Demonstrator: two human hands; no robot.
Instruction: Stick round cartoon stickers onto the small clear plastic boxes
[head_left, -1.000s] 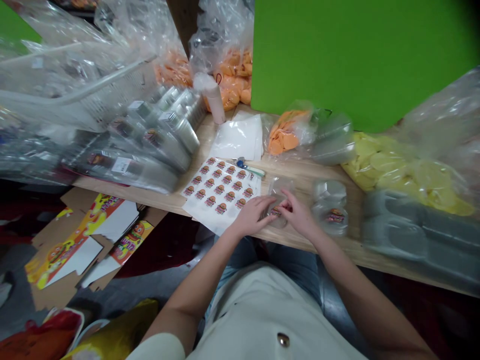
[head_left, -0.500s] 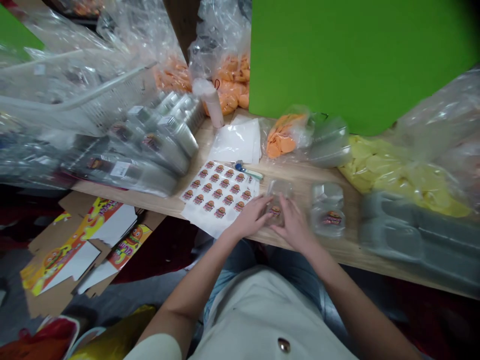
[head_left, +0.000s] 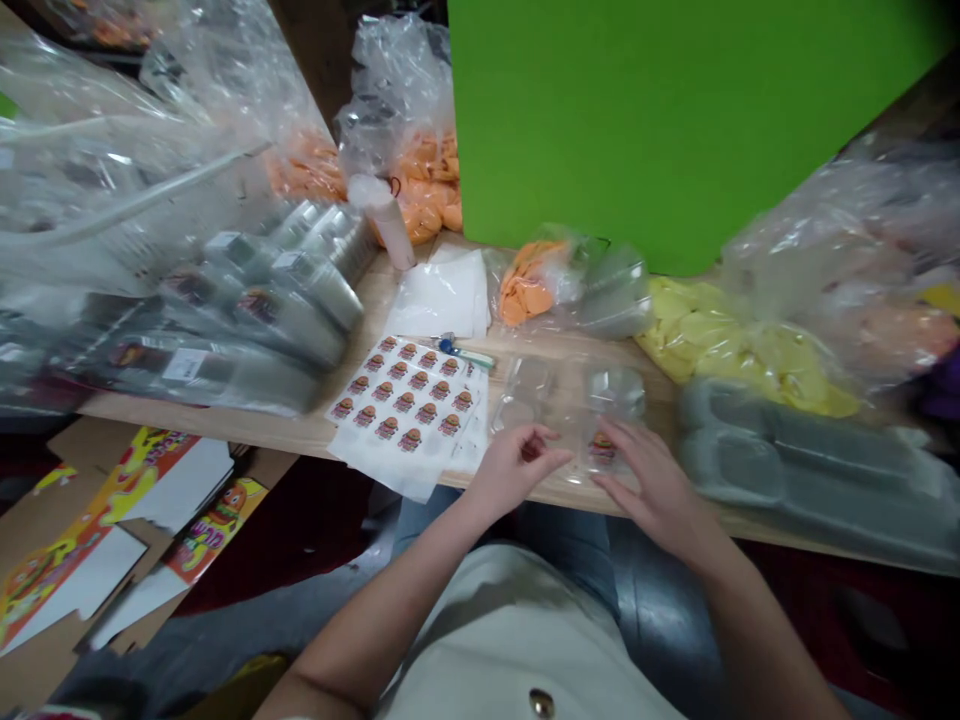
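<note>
Left hand [head_left: 517, 465] curling loosely, palm down, right hand [head_left: 649, 490] spreading its fingers, palm down, both bare forearms [head_left: 390, 605] angling inward, the two hands nearly meeting

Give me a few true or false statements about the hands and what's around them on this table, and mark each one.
The right hand is nearest the burger sticker on the clear plastic clamshell. True.

The left hand is pressing down on the sheet of burger stickers. False: it is at the clamshell's near edge, not pressing on the sheet.

The sheet lies left of the clamshell on the wooden table. True.

The bag of yellow discs sits left of the sheet. False: it is right of the clamshell.

A green board stands behind the table. True.
</note>
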